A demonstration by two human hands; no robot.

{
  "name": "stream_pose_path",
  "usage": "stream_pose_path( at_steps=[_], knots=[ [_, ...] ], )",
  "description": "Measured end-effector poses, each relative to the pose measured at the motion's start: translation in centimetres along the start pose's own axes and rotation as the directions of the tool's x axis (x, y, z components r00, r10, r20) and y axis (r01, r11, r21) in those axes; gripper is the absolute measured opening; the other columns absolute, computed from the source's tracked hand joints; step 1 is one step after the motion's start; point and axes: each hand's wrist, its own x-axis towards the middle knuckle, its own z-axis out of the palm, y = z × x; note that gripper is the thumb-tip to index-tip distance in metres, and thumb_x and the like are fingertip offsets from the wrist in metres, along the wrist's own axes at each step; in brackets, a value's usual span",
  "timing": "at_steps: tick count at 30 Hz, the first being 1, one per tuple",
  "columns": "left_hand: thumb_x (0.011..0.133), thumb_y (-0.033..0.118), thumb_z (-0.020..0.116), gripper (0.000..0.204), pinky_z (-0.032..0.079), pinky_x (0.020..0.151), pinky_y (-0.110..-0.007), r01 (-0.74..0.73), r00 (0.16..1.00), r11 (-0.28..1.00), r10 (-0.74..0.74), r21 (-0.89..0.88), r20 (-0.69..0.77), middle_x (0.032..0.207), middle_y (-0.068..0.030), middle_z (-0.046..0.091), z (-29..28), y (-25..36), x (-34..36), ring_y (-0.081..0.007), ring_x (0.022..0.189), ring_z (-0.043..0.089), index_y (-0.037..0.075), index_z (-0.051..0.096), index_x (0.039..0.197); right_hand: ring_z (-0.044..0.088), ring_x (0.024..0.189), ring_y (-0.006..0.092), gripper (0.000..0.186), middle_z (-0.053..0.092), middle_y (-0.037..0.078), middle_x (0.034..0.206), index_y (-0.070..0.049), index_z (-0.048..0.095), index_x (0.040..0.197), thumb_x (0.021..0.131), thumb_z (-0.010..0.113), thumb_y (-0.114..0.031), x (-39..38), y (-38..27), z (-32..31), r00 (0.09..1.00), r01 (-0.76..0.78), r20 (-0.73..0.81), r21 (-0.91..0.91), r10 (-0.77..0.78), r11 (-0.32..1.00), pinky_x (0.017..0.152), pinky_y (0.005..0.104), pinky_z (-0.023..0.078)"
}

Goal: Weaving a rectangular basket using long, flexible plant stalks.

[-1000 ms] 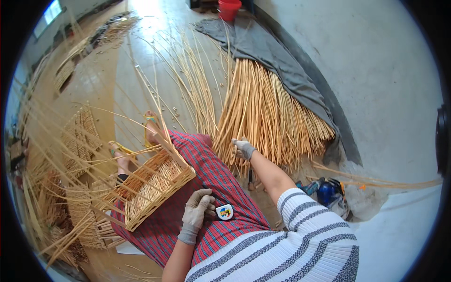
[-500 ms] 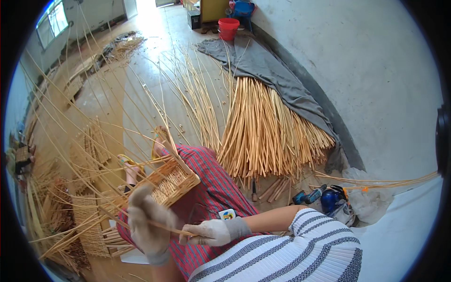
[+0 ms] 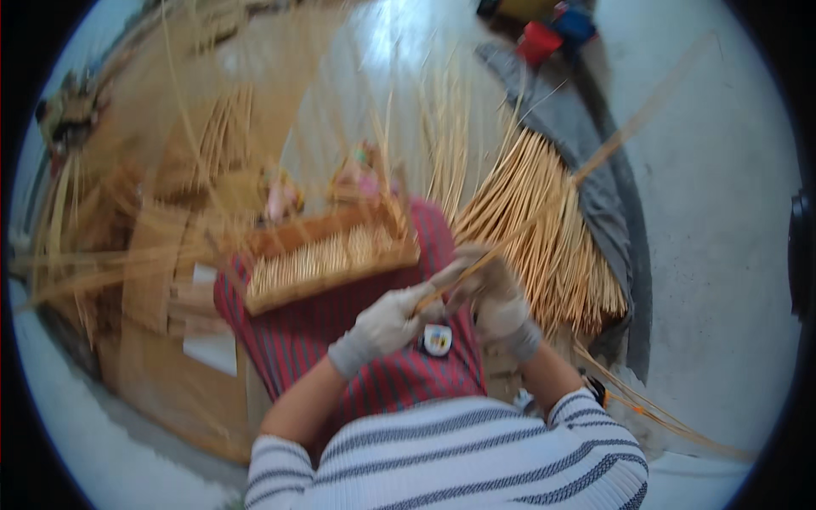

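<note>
A long, thin wicker rod (image 3: 544, 212) runs up and to the right in front of me. My left hand (image 3: 389, 321), in a pale work glove with a grey cuff, pinches its lower end. Just beside it, my right hand (image 3: 501, 308), gloved the same way, has its fingers around the rod; motion blurs them slightly. Across my lap, on red striped cloth, rests a partly woven rectangular wicker basket (image 3: 327, 265), with long loose rods fanning out from its far and left sides. Neither hand touches the basket. Between my forearms lies a small white-and-black object (image 3: 437, 340), like a tape measure.
A big bundle of rods (image 3: 544, 229) lies at the right, partly under a grey cloth (image 3: 608, 204) along the wall. Thinner loose rods (image 3: 446, 144) lie beside it. Woven panels (image 3: 149, 272) are on the left. A red bucket (image 3: 538, 42) stands at the back.
My view has swung left and down. My left hand has come from near the basket onto the rod beside my right hand. The rod now points up right, and the basket sits more level.
</note>
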Motion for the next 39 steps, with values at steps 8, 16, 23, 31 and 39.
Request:
stream_pose_path(
  at_steps=[8,16,23,31,39],
  knots=[
    [0.090,0.016,0.066,0.021,0.054,0.082,-0.038,0.321,0.941,0.901,-0.338,0.291,0.008,0.099,-0.0128,0.071,-2.0,-4.2,-3.8,-0.0285,0.088,0.070,0.007,0.061,0.108,0.071,0.093,0.0279,0.024,0.071,0.015,0.097,-0.007,0.055,0.123,0.099,0.054,-0.004,1.1,0.2,-6.3,0.961,0.038,-0.270,-0.112,-0.067,0.993,0.072,0.0354,0.065],
    [0.088,0.006,0.052,0.052,0.056,0.072,-0.034,0.320,0.925,0.477,0.030,0.819,-0.379,0.134,-0.0058,0.061,-9.0,-2.7,-2.0,-0.0241,0.091,0.070,0.019,0.052,0.138,0.072,0.092,0.0261,0.016,0.071,0.015,0.100,-0.005,0.062,0.112,0.096,0.061,-0.008,1.0,2.9,-11.5,0.777,0.192,-0.614,0.028,-0.134,0.981,0.071,0.0308,0.066],
    [0.079,-0.003,0.052,0.062,0.057,0.077,-0.033,0.275,0.823,0.487,0.326,0.829,-0.465,0.134,-0.0054,0.061,-9.0,-3.6,-1.7,-0.0247,0.099,0.069,0.017,0.051,0.138,0.069,0.100,0.0267,0.013,0.070,0.013,0.105,-0.008,0.062,0.109,0.097,0.060,-0.011,-2.4,6.5,-10.0,0.785,0.134,-0.612,0.012,-0.098,0.991,0.079,0.0329,0.065],
    [0.097,0.023,0.063,0.030,0.052,0.049,-0.029,0.355,0.768,0.791,-0.551,-0.499,-0.327,0.094,-0.0073,0.068,-3.5,-5.5,3.9,-0.0156,0.058,0.066,0.006,0.058,0.121,0.071,0.094,0.0257,0.012,0.071,0.014,0.101,-0.008,0.060,0.108,0.096,0.061,-0.007,-1.0,8.8,-12.2,0.731,-0.017,-0.675,0.125,0.097,0.992,0.073,0.0308,0.066],
    [0.096,0.027,0.065,0.021,0.042,0.038,-0.028,0.420,0.636,0.843,-0.537,-0.335,-0.554,0.062,-0.0015,0.058,-1.6,-7.5,5.3,-0.0112,0.040,0.052,0.009,0.064,0.107,0.062,0.087,0.0146,0.016,0.058,0.003,0.083,-0.004,0.058,0.099,0.086,0.066,0.004,14.5,4.8,-5.3,0.863,0.007,-0.443,-0.470,-0.243,0.882,0.076,0.0294,0.050]
  ],
)
